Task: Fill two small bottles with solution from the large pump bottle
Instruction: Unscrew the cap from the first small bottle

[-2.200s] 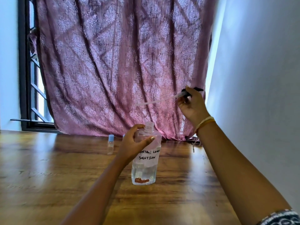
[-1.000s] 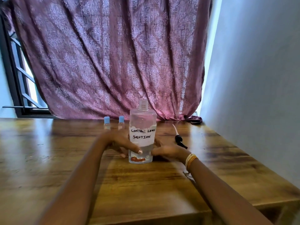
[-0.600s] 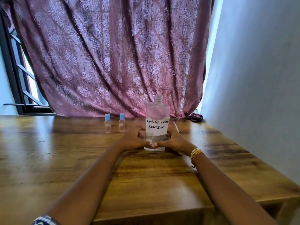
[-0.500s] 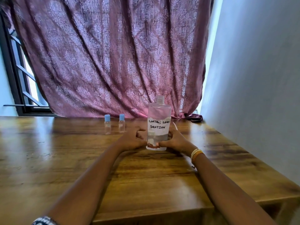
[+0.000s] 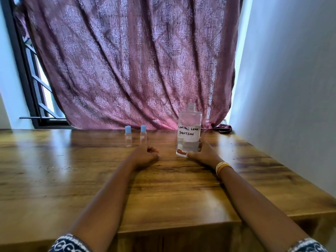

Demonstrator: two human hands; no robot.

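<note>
The large clear bottle [image 5: 189, 131], labelled "CONTACT LENS SOLUTION", stands upright on the wooden table [image 5: 72, 179] with its neck uncapped and liquid in its lower part. My right hand [image 5: 203, 153] wraps the bottle's base from the right. My left hand [image 5: 145, 155] rests on the table to the bottle's left, fingers loosely curled, holding nothing and apart from the bottle. Two small clear bottles with blue caps, one [image 5: 128, 136] and the other [image 5: 143, 136], stand side by side just beyond my left hand. The pump head is hidden behind the bottle and my right hand.
A purple patterned curtain [image 5: 136, 60] hangs behind the table. A white wall [image 5: 291, 88] runs along the right side. A dark window frame [image 5: 27, 79] is at the left. A dark bit of cloth [image 5: 224, 128] lies at the table's back right corner.
The pump was lifted out and laid on the table. Both hands slid the big bottle rightward and away; now my left hand has let go and moved left, toward the small bottles.
</note>
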